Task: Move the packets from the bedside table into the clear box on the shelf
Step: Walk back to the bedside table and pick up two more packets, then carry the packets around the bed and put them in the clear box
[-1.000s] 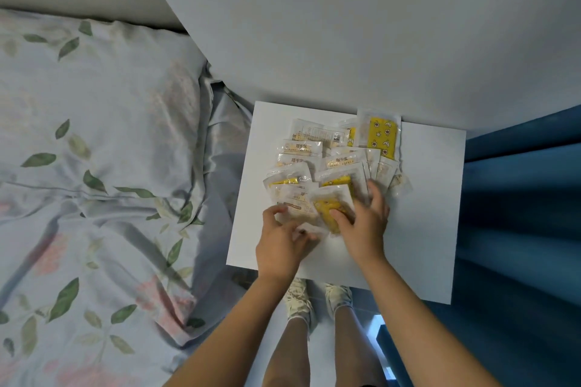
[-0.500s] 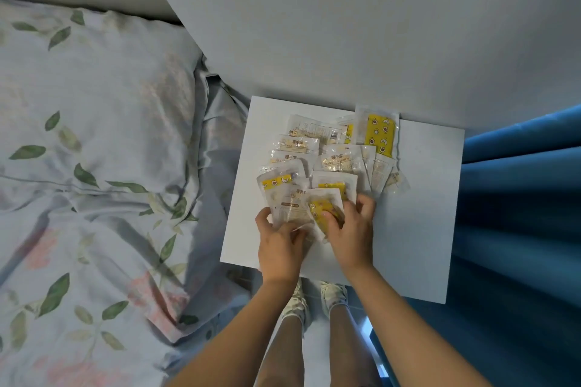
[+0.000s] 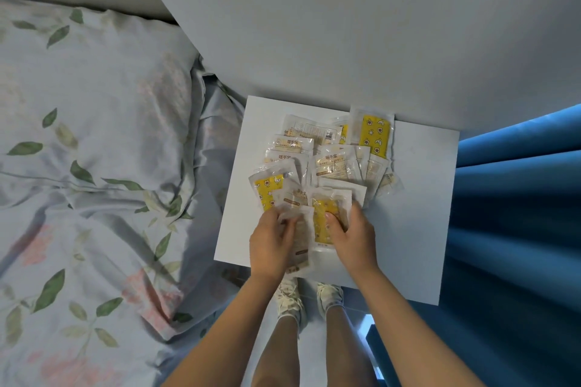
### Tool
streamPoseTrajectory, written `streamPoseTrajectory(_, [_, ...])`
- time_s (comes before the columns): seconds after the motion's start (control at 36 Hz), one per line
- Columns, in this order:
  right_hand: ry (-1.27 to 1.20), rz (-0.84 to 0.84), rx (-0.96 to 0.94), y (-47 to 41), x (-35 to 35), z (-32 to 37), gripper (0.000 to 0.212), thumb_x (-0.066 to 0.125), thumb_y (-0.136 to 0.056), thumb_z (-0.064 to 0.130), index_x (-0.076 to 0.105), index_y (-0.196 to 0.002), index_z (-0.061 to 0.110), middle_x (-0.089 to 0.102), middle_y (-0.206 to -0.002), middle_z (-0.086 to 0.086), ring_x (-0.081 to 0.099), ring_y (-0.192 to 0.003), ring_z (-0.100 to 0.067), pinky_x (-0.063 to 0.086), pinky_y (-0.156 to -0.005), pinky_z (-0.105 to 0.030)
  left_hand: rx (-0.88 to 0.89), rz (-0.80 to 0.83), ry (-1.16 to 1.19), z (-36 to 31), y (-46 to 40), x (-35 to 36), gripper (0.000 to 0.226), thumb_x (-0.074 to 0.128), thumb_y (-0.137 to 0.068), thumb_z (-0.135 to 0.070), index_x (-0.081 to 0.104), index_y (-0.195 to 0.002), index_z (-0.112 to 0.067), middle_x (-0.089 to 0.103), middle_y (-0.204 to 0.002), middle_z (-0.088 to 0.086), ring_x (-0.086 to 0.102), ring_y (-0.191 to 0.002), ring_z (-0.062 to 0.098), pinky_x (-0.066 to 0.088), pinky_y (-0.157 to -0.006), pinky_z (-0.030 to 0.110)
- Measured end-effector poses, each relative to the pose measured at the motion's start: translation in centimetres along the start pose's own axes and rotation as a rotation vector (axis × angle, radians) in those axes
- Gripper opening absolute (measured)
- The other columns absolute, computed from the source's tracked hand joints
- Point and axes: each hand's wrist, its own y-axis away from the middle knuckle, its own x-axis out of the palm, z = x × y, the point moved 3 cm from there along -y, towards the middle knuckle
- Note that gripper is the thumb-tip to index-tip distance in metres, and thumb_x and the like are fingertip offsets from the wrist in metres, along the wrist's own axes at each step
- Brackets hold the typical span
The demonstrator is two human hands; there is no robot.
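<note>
The packets (image 3: 327, 163) lie in a loose, overlapping heap on the white table (image 3: 418, 229), pushed toward the wall side, with the bed (image 3: 94, 166) just beside the table on the left and a blue curtain (image 3: 515, 214) on the right. Both hands are down at the near edge of the heap: the left hand (image 3: 272, 243) has its fingers curled over a pale packet (image 3: 302, 239) that juts out past the table's front edge, and the right hand (image 3: 353, 234) pinches a yellow-printed packet (image 3: 323, 223) with the thumb on top. The clear box and the shelf are not in view. These look like thin, glossy plastic sachets, light and floppy, so they will likely slide over one another and fan out if squeezed from the sides. A safer hold would be to square several into a stack and clamp it flat between thumb above and fingers beneath, near the middle, not by a corner seam. The overhanging packet gives an easy way under the stack
</note>
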Motion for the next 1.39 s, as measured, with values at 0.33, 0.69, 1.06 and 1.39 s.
streamPoseTrajectory(0.33, [-0.407,0.050,0.195,2.8,-7.9,3.9,0.017,0.060,-0.091,0.013,0.055,-0.102,0.026,0.063,-0.097,0.013,0.059,-0.086,0.003,0.048,-0.060,-0.005,-0.575,0.184,1.053,-3.0,4.1,-7.7,0.019,0.054,-0.094,-0.024,0.066,-0.101,-0.010,0.074,-0.078,0.006,0.071,-0.064,0.018,0.055,-0.051,0.026])
streamPoseTrajectory(0.69, [-0.546,0.355,-0.042,10.4,-15.9,22.6,0.042,0.065,-0.068,0.037,0.061,-0.109,0.029,0.073,-0.096,0.011,0.069,-0.088,-0.007,0.057,-0.067,-0.021,-0.308,-0.111,1.480,-12.3,14.5,-21.8,0.027,0.053,-0.084,-0.029,0.068,-0.098,-0.012,0.070,-0.069,0.007,0.066,-0.052,0.015,0.054,-0.044,0.025])
streamPoseTrajectory(1.06, [-0.392,0.757,-0.383,24.3,-14.1,36.0,0.033,0.066,-0.073,0.036,0.062,-0.105,0.027,0.073,-0.095,0.009,0.070,-0.089,-0.008,0.056,-0.068,-0.021,-0.190,-0.449,1.660,-11.8,28.2,-31.1,0.032,0.054,-0.083,-0.032,0.067,-0.101,-0.009,0.069,-0.073,0.010,0.068,-0.057,0.019,0.057,-0.050,0.028])
streamPoseTrajectory(1.39, [-0.224,1.040,-0.553,42.8,-8.3,34.5,0.044,0.067,-0.070,0.043,0.060,-0.112,0.029,0.072,-0.104,0.004,0.068,-0.099,-0.014,0.057,-0.084,-0.038,-0.151,-0.876,1.397,-2.1,50.8,-35.2,0.035,0.064,-0.068,-0.018,0.062,-0.099,-0.002,0.074,-0.079,0.013,0.072,-0.066,0.024,0.058,-0.053,0.030])
